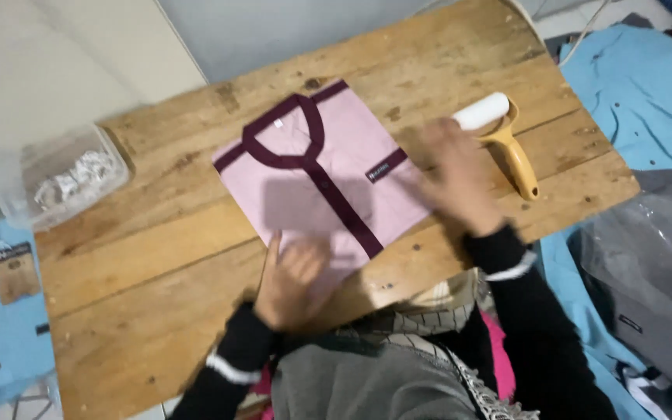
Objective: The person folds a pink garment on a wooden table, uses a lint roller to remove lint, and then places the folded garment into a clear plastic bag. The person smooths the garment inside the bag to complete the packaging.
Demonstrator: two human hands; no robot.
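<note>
Black sleeves with white stripes lead up from the bottom of the frame to both hands. Left hand (293, 281) lies at lower centre, fingers loosely curled, resting on the near edge of the folded pink shirt with dark maroon collar and placket (316, 173) — the shirt sits flat at the middle of the worn wooden table (141, 264). Right hand (454, 180), blurred, presses spread and flat at the shirt's right edge, gripping nothing. Just beyond it lies a white lint roller with a yellow handle (503, 140). At far left — a clear plastic box (60, 177).
</note>
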